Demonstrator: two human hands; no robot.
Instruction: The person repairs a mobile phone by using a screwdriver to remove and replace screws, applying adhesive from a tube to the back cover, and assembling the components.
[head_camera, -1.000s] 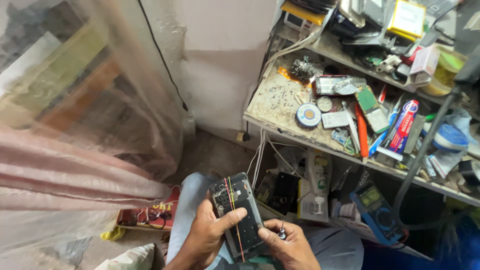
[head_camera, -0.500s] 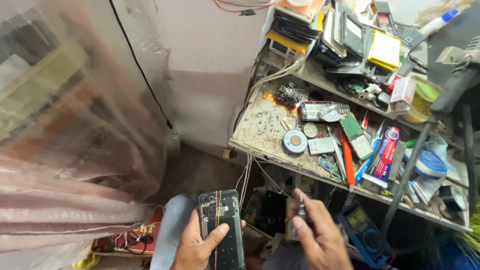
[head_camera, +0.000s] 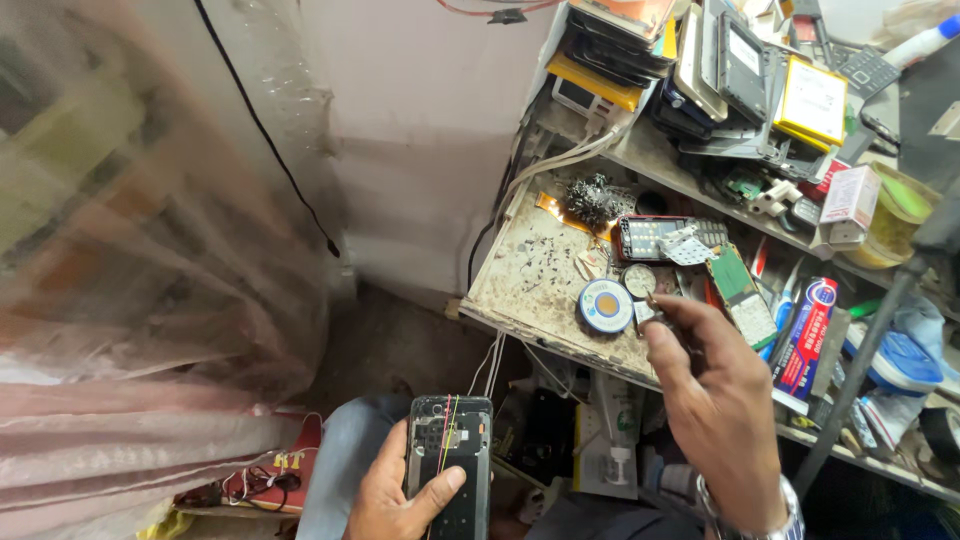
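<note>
Raised since the earlier frames, the right hand (head_camera: 715, 400) has left the lap and now reaches up to the front edge of the cluttered, grimy worktop (head_camera: 530, 275), while the left hand (head_camera: 400, 495) remains low with the phone. Left hand: its fingers wrap the opened black phone with exposed internals and thin red and yellow wires (head_camera: 450, 460) from the left side, thumb pressed across the lower face; the phone stands nearly upright above the person's blue-clad knee (head_camera: 345, 455). Right hand: thumb and forefinger are pinched on a small grey-white part (head_camera: 645, 313), too small to identify, held just beside a round blue-rimmed reel with an orange centre (head_camera: 605, 305). A metal-banded wristwatch (head_camera: 775, 515) sits on this wrist.

Near the reel lie a small round tin with a pale lid (head_camera: 637, 281), a red-framed phone lying face up (head_camera: 650, 237), a green circuit board (head_camera: 740, 290) and a dark heap of tiny screws and parts (head_camera: 592, 200). A red-and-blue tube (head_camera: 805, 325) lies to the right of the hand. On the upper shelf, stacked phone bodies and a yellow flat battery (head_camera: 812, 100) lean together. A translucent plastic sheet (head_camera: 150, 250) hangs at left, over a pink cloth (head_camera: 130, 450).
</note>
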